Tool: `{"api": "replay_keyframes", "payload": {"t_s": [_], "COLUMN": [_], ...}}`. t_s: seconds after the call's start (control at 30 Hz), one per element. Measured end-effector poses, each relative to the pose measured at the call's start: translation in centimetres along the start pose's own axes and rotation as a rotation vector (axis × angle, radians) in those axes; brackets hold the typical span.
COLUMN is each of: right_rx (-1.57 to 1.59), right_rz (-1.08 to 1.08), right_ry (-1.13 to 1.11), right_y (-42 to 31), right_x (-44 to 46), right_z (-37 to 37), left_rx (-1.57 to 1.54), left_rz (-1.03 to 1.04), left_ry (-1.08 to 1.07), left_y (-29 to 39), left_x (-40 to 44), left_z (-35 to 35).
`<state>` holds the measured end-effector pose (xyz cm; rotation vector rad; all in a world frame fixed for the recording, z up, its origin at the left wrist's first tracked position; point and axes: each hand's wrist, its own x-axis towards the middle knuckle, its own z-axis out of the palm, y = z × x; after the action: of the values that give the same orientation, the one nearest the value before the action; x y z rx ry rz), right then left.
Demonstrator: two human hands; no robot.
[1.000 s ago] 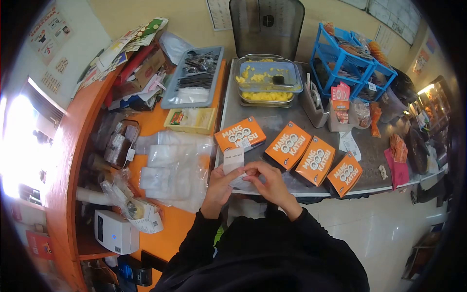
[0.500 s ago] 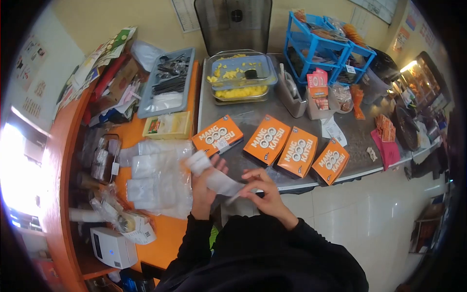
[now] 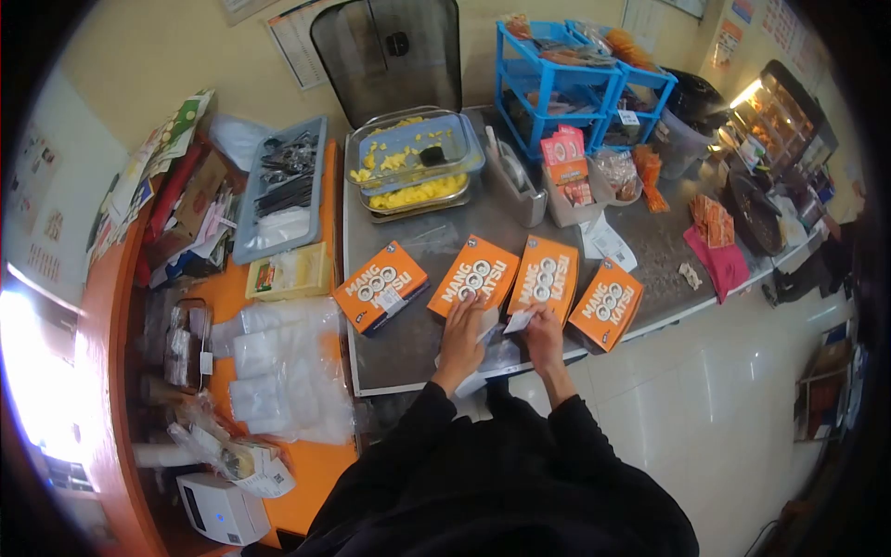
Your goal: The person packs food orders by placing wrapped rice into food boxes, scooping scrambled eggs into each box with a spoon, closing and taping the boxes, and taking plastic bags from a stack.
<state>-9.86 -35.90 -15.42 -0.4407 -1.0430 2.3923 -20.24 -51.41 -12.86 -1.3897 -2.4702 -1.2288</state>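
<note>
My left hand (image 3: 461,342) reaches over the front of the second orange box (image 3: 476,269), fingertips on its top. A white paper strip (image 3: 471,383) shows beside the thumb and hangs below this hand, apparently held there. In front of the third orange box (image 3: 545,274), my right hand (image 3: 546,342) is closed, pinching a small white paper label (image 3: 520,321) at that box's front edge. Another orange box (image 3: 606,304) stands to the right. The leftmost orange box (image 3: 380,283) bears a white label. Part of the strip is hidden by my left hand.
Glass containers of chopped yellow food (image 3: 418,197) stand behind the boxes. Blue shelves (image 3: 557,121) and a sauce-packet bin (image 3: 594,209) are at the back right. Clear plastic bags (image 3: 278,371), a cutlery tray (image 3: 320,162) and a white printer (image 3: 223,509) sit left.
Both hands have moved right and forward from in front of the counter to the middle boxes. The white strip was stretched between them; now my right hand holds a small label apart from it.
</note>
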Motion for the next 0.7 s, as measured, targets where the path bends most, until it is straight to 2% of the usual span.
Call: {"api": "replay_keyframes", "payload": {"t_s": [0.07, 0.17, 0.23, 0.3, 0.37, 0.5, 0.7], "right_rx": [-0.003, -0.075, -0.197, -0.265, -0.246, -0.308, -0.373], "right_rz": [0.013, 0.066, 0.126, 0.229, 0.185, 0.067, 0.010], "right_ry": [0.081, 0.234, 0.298, 0.476, 0.562, 0.622, 0.611], "right_y": [-1.4, -2.1, -1.8, -0.4, 0.6, 4.0, 6.2], "right_x": [0.4, 0.3, -0.5, -1.4, -2.0, -1.4, -1.4], "right_z": [0.6, 1.9, 2.7, 5.0, 6.9, 6.8, 6.1], "left_rx": [-0.007, 0.122, 0.202, 0.278, 0.248, 0.159, 0.125], "left_rz": [-0.030, -0.041, -0.038, -0.004, -0.023, -0.073, -0.083], "left_ry": [-0.018, 0.063, 0.208, 0.293, 0.358, 0.475, 0.464], "left_y": [0.4, 1.7, 1.2, 0.0, -0.2, 0.4, 0.6], "left_x": [-1.1, -3.0, -3.8, -4.6, -4.6, -4.0, -4.1], "left_z": [-0.8, -0.7, 0.9, 2.3, 3.0, 3.3, 3.2]}}
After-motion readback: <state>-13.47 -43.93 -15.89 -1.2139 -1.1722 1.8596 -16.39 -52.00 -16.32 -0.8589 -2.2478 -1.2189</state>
